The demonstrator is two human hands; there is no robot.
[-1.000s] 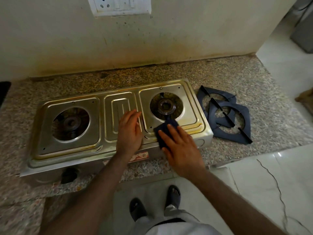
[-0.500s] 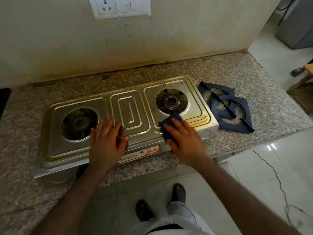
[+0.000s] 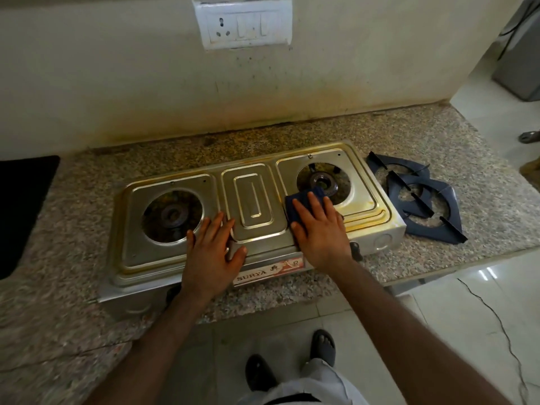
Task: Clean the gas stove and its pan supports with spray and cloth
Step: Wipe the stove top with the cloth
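Stove under both hands; right hand presses cloth flat.

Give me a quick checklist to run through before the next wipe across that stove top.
1. Cloth under the right hand, flat on the stove: ok.
2. Left hand braces the stove near its front edge: ok.
3. Pan supports off the burners, stacked on the counter to the right: ok.
4. Right burner shows no flame: ok.
5. Knobs turned off: cannot tell.
6. Spray bottle within reach: cannot tell, none in view.
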